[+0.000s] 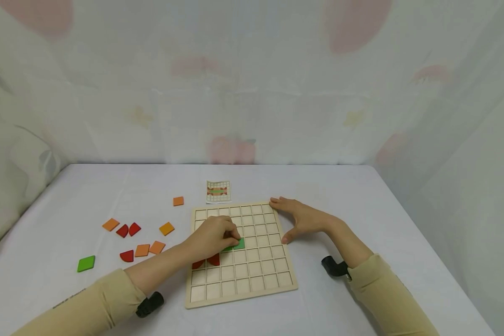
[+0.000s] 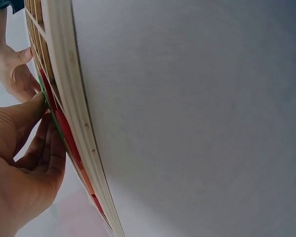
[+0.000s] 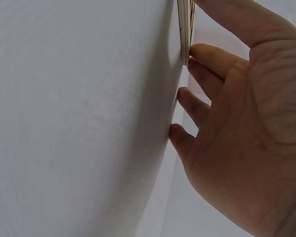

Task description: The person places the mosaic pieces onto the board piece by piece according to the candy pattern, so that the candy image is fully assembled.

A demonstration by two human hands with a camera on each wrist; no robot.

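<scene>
The left hand reaches over a square wooden grid board, its thumb and fingertips pinching a green square tile at a cell near the middle. Another green piece partly shows under the fingers. Red quarter-round pieces lie in cells by the left wrist. In the left wrist view, red pieces and an orange one sit along the board. The right hand spreads its fingers at the board's right side; thumb and fingertips touch the edge, as the right wrist view also shows.
Left of the board lie loose orange squares, red quarter-rounds and a green square. Behind the board is a small pattern card with a coloured grid. White cloth covers the table, with printed curtains around it.
</scene>
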